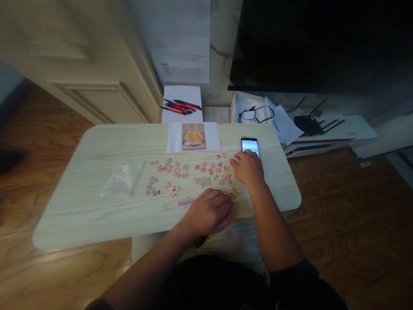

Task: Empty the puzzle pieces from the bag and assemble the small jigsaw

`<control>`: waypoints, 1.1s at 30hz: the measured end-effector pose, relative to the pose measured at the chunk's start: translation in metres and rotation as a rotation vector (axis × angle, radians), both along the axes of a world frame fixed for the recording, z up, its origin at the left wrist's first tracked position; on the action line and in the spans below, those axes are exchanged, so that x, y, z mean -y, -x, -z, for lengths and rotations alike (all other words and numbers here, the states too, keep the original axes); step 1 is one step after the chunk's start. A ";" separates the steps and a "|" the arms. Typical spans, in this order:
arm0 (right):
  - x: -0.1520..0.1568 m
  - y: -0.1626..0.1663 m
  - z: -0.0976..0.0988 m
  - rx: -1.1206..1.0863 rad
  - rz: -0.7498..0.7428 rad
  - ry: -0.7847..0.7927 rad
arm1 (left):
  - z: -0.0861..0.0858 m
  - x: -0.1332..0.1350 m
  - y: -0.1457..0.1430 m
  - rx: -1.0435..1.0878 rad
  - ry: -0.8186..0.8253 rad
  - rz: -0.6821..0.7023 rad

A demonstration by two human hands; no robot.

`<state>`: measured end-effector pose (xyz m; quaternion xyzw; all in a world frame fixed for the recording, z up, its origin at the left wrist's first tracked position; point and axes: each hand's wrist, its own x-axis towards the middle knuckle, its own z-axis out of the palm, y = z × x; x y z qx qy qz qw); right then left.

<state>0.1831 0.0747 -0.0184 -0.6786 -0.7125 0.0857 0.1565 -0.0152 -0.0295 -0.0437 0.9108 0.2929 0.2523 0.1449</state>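
Observation:
Several small jigsaw pieces (180,170) lie scattered across the middle of a pale wooden table (80,189). My left hand (208,212) rests palm down near the table's front edge, fingers curled loosely over pieces next to a joined purple strip (186,201). My right hand (248,168) lies over the right end of the scattered pieces, fingers bent down onto them; what they pinch is hidden. A printed picture of a yellow character (193,136) lies at the far edge.
A lit phone (250,144) lies just beyond my right hand. An empty clear plastic bag (121,181) sits on the left. Red and black pens (180,106) lie on paper behind the table. Cables and a router (308,122) sit on a low shelf.

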 end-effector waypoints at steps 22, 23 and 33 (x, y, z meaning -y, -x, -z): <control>0.040 -0.015 -0.015 -0.387 -0.406 0.335 | 0.013 0.013 -0.013 -0.008 0.012 0.034; 0.039 -0.014 -0.015 -0.363 -0.427 0.357 | 0.013 0.013 -0.013 -0.004 0.014 0.037; 0.031 -0.003 -0.022 -0.229 -0.500 0.436 | 0.012 0.015 -0.013 -0.049 -0.014 0.020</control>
